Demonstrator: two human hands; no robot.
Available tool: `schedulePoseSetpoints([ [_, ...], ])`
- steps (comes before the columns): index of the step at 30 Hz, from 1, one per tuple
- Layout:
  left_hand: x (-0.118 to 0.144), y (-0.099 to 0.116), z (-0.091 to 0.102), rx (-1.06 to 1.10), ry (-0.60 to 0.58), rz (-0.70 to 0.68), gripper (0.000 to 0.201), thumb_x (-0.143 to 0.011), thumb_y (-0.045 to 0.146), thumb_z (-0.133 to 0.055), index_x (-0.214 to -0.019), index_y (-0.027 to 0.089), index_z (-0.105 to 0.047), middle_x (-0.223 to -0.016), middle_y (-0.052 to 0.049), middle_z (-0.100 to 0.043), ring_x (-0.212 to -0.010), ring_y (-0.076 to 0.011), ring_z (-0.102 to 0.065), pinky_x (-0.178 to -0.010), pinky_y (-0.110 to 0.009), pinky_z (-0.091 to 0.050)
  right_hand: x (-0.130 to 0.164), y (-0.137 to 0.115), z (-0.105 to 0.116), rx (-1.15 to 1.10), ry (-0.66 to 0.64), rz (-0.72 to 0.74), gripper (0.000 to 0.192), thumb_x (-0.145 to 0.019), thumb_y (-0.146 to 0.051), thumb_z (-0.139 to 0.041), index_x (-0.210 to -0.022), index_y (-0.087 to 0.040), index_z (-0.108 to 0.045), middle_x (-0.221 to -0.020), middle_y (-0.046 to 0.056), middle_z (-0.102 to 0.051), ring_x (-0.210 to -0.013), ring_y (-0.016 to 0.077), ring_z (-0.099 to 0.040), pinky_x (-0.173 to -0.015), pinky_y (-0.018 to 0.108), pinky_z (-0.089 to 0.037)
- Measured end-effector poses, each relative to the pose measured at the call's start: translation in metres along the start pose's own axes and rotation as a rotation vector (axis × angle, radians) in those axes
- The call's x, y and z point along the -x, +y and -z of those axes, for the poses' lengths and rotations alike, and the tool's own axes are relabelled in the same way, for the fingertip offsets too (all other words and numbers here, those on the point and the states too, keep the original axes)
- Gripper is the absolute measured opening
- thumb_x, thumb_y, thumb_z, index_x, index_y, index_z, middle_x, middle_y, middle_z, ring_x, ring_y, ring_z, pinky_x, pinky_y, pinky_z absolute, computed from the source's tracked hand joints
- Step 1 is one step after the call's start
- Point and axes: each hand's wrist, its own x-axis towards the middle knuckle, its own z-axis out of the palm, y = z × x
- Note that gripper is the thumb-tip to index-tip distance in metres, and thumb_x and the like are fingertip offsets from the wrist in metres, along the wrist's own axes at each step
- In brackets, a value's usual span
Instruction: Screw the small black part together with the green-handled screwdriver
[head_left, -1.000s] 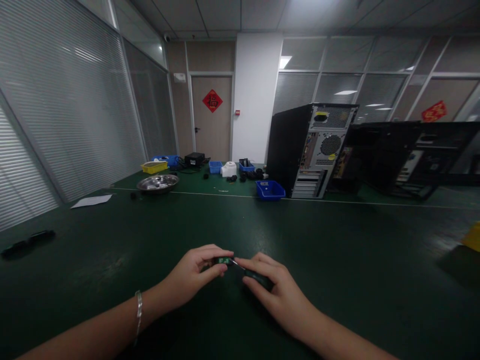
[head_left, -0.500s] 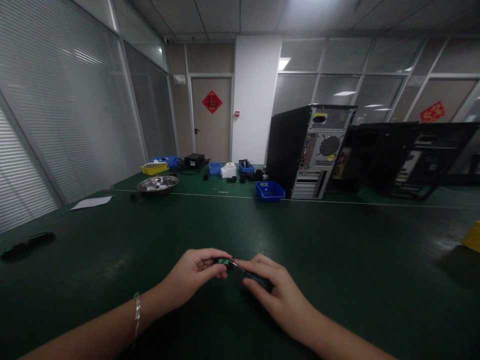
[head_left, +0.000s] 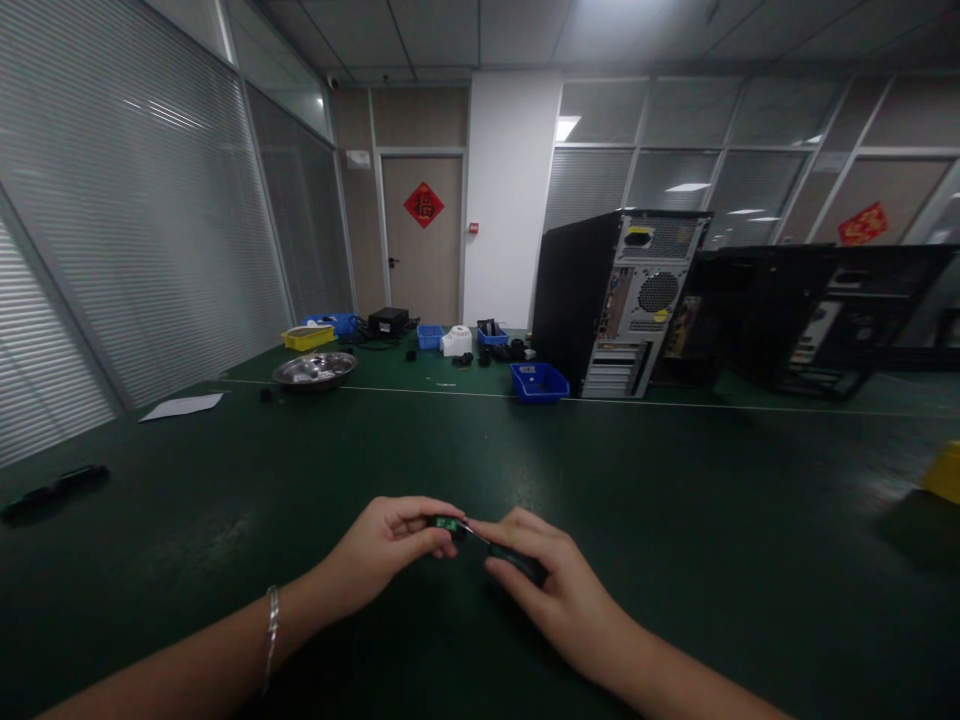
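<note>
Between the fingers and thumb of my left hand (head_left: 397,548) is a small black part with a green circuit board (head_left: 448,524), its board side facing me. My right hand (head_left: 551,570) is closed around the dark handle of a screwdriver (head_left: 517,561). The thin metal shaft points left, and its tip meets the right end of the part; the exact contact point is too small to make out. My right index finger lies along the shaft. Both hands are just above the green tabletop (head_left: 315,470).
A blue bin (head_left: 540,384) stands before a black computer tower (head_left: 592,300). At the back left are a metal bowl (head_left: 315,370), a yellow tray (head_left: 308,337) and a paper sheet (head_left: 181,406). A dark elongated object (head_left: 56,492) lies at the left edge, a yellow object (head_left: 943,472) at the right.
</note>
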Motion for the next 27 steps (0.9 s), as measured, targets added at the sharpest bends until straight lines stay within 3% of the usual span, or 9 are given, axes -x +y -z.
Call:
schedulePoseSetpoints([
  [12,-0.003,-0.0022,0.0005,0.097,-0.001,0.044,0.025,-0.08,0.021,-0.07,-0.105,0.017,-0.073,-0.079,-0.003,-0.074,-0.073,-0.0151,-0.063,-0.073,-0.028,-0.048,0.0003,0.0002,0.0007,0.015,0.005,-0.001,0.039,-0.092,-0.014,-0.057,-0.129,-0.026,-0.06,-0.091,0.004,-0.061,-0.083,0.0184,-0.059,-0.074,0.03,-0.046],
  [27,-0.0005,-0.0023,-0.0017,0.432,-0.019,0.152,0.023,-0.076,0.018,-0.075,-0.098,0.012,-0.074,-0.08,-0.008,-0.075,-0.076,-0.0159,-0.065,-0.074,-0.027,-0.046,0.0011,0.002,-0.001,0.068,-0.003,0.022,0.041,-0.092,-0.015,-0.057,-0.131,-0.028,-0.059,-0.093,0.004,-0.061,-0.084,0.0184,-0.059,-0.076,0.03,-0.048],
])
